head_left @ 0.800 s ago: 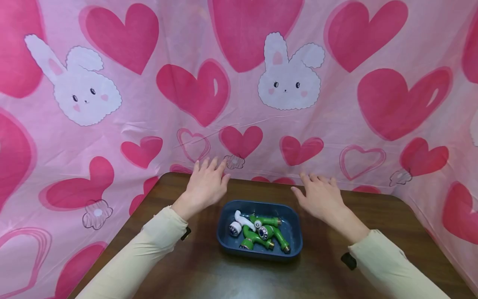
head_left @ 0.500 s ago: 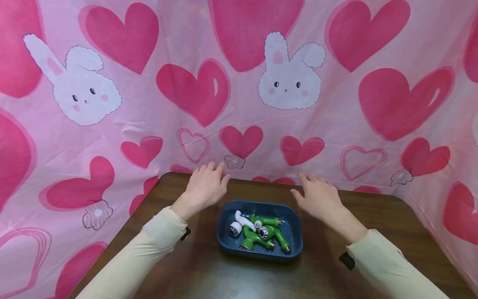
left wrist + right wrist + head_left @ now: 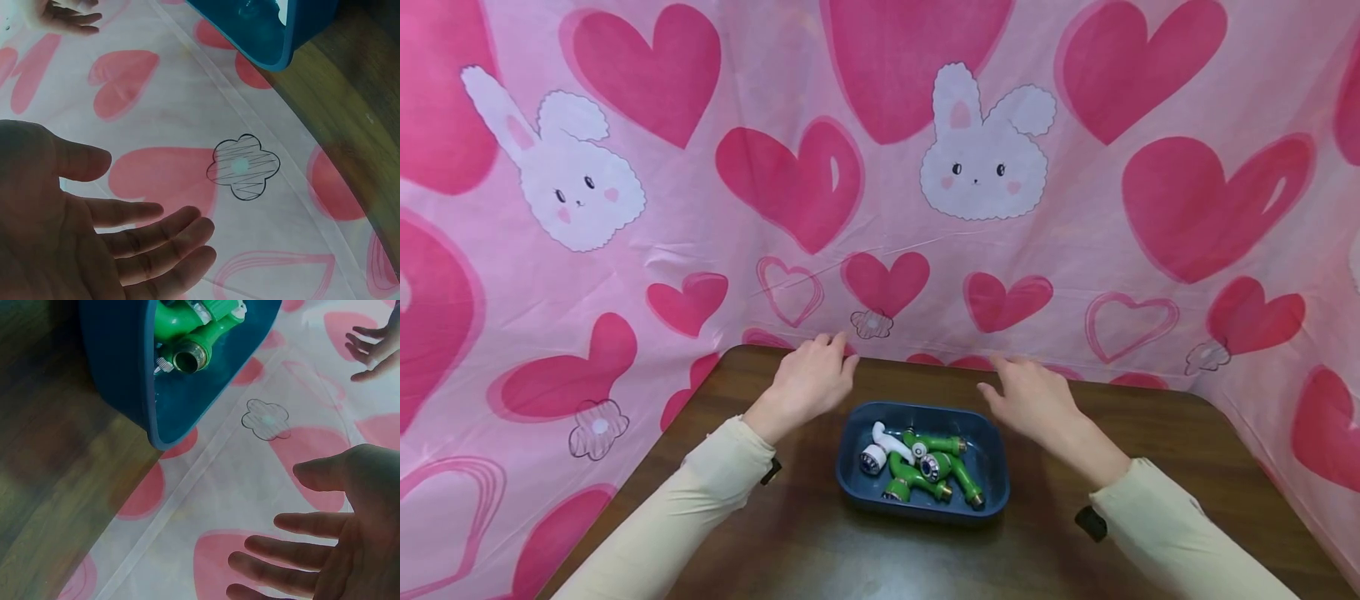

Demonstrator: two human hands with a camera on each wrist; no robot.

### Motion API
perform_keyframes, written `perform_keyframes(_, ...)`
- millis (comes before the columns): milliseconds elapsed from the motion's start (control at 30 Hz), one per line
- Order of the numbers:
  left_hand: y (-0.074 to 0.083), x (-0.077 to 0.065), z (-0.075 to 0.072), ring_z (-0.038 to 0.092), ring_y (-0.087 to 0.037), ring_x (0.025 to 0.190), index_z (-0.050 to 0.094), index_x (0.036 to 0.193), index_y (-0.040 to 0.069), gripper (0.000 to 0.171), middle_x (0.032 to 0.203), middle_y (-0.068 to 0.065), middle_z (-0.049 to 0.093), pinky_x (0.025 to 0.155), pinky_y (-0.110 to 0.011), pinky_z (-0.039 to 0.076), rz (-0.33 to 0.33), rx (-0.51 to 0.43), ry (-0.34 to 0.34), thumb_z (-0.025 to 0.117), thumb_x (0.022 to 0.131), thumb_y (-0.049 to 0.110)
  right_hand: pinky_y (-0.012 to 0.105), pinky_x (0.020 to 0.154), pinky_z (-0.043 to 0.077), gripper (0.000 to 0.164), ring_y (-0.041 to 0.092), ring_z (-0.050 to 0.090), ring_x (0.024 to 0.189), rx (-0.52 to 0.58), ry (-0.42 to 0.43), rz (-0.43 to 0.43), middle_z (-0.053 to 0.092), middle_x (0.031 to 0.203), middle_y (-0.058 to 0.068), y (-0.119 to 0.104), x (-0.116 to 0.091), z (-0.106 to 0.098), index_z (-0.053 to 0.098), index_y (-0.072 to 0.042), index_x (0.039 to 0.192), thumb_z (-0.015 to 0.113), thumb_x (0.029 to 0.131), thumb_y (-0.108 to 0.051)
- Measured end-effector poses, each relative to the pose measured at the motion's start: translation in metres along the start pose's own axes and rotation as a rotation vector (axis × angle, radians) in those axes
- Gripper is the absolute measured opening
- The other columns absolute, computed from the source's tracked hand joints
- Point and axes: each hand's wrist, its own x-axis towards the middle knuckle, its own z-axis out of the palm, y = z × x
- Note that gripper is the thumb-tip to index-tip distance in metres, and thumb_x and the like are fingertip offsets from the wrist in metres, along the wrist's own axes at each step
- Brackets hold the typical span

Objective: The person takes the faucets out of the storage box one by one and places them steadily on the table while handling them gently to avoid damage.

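Observation:
A blue tub [image 3: 848, 492] stands on the table between the two hands. Inside it several green taps [image 3: 970, 482] with brass-coloured threaded ends lie jumbled with a white tap [image 3: 874, 458], partly overlapping. Up and to the left of the tub, my left hand [image 3: 812, 377] hovers with relaxed fingers, holding nothing; the left wrist view shows its fingers [image 3: 162, 240] spread apart. On the tub's other side my right hand [image 3: 1033, 400] is likewise raised over the table and holds nothing, its fingers [image 3: 281, 556] loosely extended in the right wrist view. Neither hand touches the tub.
The brown wooden table [image 3: 895, 558] reaches back to a pink cloth [image 3: 880, 217] printed with hearts and rabbits, which rises behind and at both sides. Dark wrist devices sit under both cuffs, the right one [image 3: 1091, 523] plainest.
Both hands have lowered slightly at the fingers, which bend a little more. The right hand has drifted slightly left. The tub and taps stay put.

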Motion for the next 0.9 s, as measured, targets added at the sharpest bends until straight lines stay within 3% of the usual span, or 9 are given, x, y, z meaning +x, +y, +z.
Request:
perform_keyframes(433,-0.004,-0.004,0.001,0.062,-0.040,0.126,0.052,0.150,-0.002,0.058,0.141,-0.024,0.061,0.102,-0.058,0.055,-0.028,-0.008,-0.076,0.062,0.104,0.033,0.062,0.079,0.061,0.055,0.044,0.069,0.111,0.001,-0.004,-0.023,0.070,0.127,0.025,-0.009,0.002,0.002,0.064,0.000,0.138,0.077,0.094,-0.030)
perform_keyframes(900,-0.015,-0.007,0.008,0.067,-0.039,0.114,0.058,0.140,-0.003,0.052,0.128,-0.023,0.066,0.094,-0.056,0.059,-0.050,-0.028,-0.125,0.065,0.103,0.032,0.057,0.077,0.063,0.050,0.041,0.071,0.105,0.015,-0.011,-0.055,0.073,0.119,0.021,-0.013,0.005,0.004,0.067,0.000,0.133,0.079,0.093,-0.028)
